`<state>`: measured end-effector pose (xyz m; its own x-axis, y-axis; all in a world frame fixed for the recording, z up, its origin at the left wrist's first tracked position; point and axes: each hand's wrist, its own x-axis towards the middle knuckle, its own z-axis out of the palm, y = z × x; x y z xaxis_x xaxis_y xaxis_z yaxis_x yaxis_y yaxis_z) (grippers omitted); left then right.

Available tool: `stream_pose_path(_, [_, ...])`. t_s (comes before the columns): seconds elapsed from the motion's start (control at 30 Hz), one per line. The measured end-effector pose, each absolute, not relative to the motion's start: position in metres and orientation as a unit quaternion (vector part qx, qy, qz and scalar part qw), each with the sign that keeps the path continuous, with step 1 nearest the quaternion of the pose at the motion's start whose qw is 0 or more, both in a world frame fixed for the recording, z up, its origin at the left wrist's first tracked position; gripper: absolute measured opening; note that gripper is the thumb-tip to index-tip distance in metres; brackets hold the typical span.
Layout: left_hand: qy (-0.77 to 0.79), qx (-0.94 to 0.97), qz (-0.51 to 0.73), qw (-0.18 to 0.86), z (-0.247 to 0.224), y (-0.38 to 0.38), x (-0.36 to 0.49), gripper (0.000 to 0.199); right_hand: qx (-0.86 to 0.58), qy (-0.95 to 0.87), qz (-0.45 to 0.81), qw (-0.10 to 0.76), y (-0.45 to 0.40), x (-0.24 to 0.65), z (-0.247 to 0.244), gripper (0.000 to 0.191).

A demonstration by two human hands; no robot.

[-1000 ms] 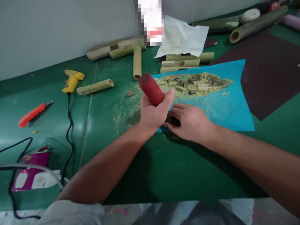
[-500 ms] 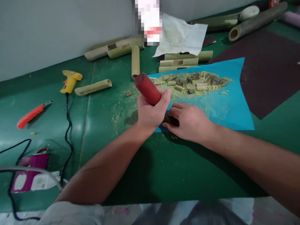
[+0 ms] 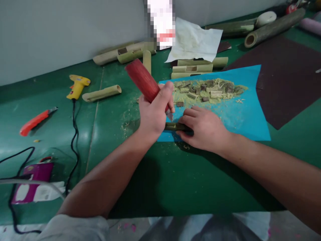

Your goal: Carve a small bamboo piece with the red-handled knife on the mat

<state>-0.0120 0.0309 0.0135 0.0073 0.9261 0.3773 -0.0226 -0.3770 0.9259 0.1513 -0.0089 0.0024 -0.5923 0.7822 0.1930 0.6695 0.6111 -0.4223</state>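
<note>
My left hand point(image 3: 152, 112) is closed around the thick red handle of a carving knife point(image 3: 144, 80). Its short metal blade pokes out below the fist, just above a slim dark-green bamboo tube point(image 3: 171, 126); whether the tip touches it I cannot tell. My right hand point(image 3: 202, 127) grips the tube's right end between thumb and fingers, pressing it down on a blue sheet point(image 3: 240, 124). A pale cut mark shows on the tube's upper side. My left hand hides the tube's left end. Behind both hands lie bamboo chips and sawdust point(image 3: 208, 89).
A yellow glue gun point(image 3: 78, 87), an orange utility knife point(image 3: 35, 122) and a cut bamboo piece point(image 3: 102, 93) lie left. Notched bamboo tubes point(image 3: 192, 68) and a white paper point(image 3: 194, 40) are behind. Dark-brown sheets point(image 3: 283, 80) lie right. A black cord point(image 3: 74, 130) crosses the left side.
My left hand has shifted left, tilting the red handle further left and lifting the blade into view. More of the bamboo tube shows between my hands. My right hand stays nearly in place.
</note>
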Motion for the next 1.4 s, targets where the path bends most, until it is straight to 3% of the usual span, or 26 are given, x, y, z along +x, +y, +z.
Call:
stream_pose_path(0.3, [0.352,0.574,0.618,0.406,0.031,0.015,-0.020,0.060,-0.379,-0.889,0.134,0.220,0.007,0.165,-0.002,0.016])
stream_pose_path(0.67, [0.373,0.643,0.568,0.353,-0.002,-0.020,-0.038,0.017,-0.362,-0.878,0.191,0.249,0.010,0.166,-0.008,0.023])
stream_pose_path(1.13, [0.373,0.745,0.474,0.285,0.009,-0.020,-0.039,0.009,-0.358,-0.873,0.197,0.267,0.009,0.164,-0.009,0.008])
stream_pose_path(1.4, [0.406,0.780,0.418,0.228,0.022,-0.022,-0.037,0.015,-0.371,-0.874,0.208,0.236,0.008,0.163,-0.003,0.015])
